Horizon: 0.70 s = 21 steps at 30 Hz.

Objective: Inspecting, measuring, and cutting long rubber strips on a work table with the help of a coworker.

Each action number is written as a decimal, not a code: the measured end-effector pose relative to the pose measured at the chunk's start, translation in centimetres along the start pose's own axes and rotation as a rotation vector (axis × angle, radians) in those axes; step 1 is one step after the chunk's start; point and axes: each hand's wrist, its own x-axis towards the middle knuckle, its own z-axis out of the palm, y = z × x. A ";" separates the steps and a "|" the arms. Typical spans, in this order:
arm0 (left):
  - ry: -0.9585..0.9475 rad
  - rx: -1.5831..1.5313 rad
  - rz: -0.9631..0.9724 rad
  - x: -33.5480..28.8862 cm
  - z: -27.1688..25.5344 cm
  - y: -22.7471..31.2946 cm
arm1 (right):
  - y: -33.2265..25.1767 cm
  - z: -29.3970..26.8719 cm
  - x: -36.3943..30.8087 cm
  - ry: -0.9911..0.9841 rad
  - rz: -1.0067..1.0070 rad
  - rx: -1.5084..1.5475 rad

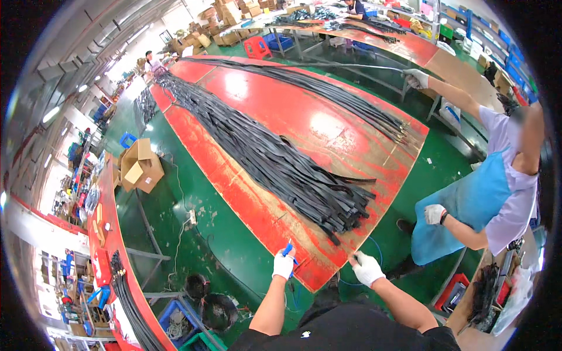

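My left hand [283, 265], in a white glove, is closed around a small blue-handled tool [287, 250] above the near edge of the red table [234, 190]. The tool's exact kind is unclear. My right hand [369, 270], also gloved, is at the table's near corner with its fingers drawn together; whatever they may hold is too small to make out. Just beyond both hands lies a thick bundle of long, flat black strips [257, 149], its loose ends fanned toward me. A second, thinner bundle of dark strips [333, 90] runs along the table's right side.
At the right stands a co-worker in a blue apron [462, 202], one gloved hand [416, 78] stretched out to a long thin strip [357, 65]. Another person [153, 63] is at the far table end. An open cardboard box [140, 167] and a side table [120, 257] are to the left.
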 end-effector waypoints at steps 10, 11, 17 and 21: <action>0.017 0.097 0.000 2.2 0.3 4.6 | 4.3 2.2 2.9 -0.047 -0.042 0.268; 0.054 0.184 0.032 2.8 -0.3 3.9 | 4.2 2.6 2.8 -0.064 -0.043 0.254; 0.120 0.547 0.063 4.7 -0.3 6.8 | 2.6 3.9 4.6 -0.087 0.045 0.154; 0.193 0.741 0.050 7.2 0.0 10.7 | 1.8 3.3 4.6 -0.137 0.080 0.186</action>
